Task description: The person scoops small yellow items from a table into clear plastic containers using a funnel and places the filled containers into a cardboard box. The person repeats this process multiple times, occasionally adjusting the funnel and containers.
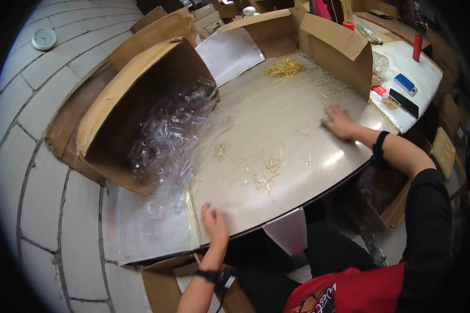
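My left hand (pixel 214 225) is low over the near left part of the grey metal-looking tabletop (pixel 287 115), beside a yellowish tape strip (pixel 191 216). Its fingers are loosely bent and apart, with nothing visible in them. On the right side of the same surface, my right hand (pixel 340 123) reaches flat with spread, slightly blurred fingers. Between the hands lies a loose scatter of thin gold-coloured pins (pixel 266 173). A denser heap of similar gold pins (pixel 284 68) sits at the far end. Left of them, many small clear plastic pieces (pixel 175 128) spill from a tipped cardboard box (pixel 112 112).
Cardboard flaps (pixel 335 55) wall the table's far right corner. Beyond them, a white side surface (pixel 428 68) bears a black phone (pixel 403 103), a blue box (pixel 405 84) and a red cylinder (pixel 417 47). An open carton (pixel 159 284) stands below the near left edge.
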